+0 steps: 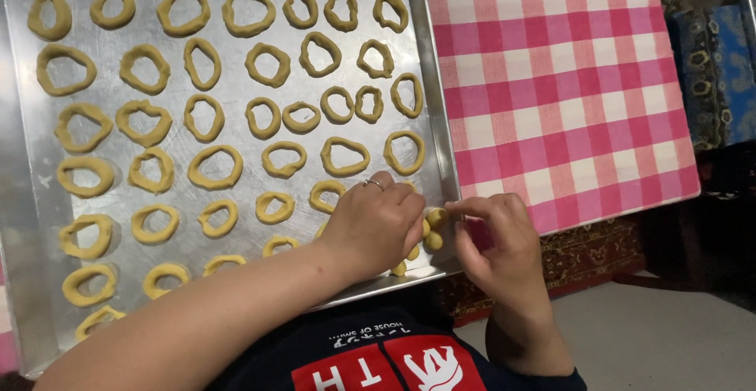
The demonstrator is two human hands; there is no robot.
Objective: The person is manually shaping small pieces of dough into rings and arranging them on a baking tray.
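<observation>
as dough rings (214, 166) fill tray (24, 202), both hands (378, 222) pinch dough (435, 218).

Rows of dough rings (214, 166) lay on a baking tray (20, 226) to the left, with a checked cloth (559, 84) just beside its right edge. Both hands met at the tray's near right corner, the left hand (376, 222) over the tray, the right hand (496, 241) just off it, touching small dough pieces (435, 229) there.
</observation>
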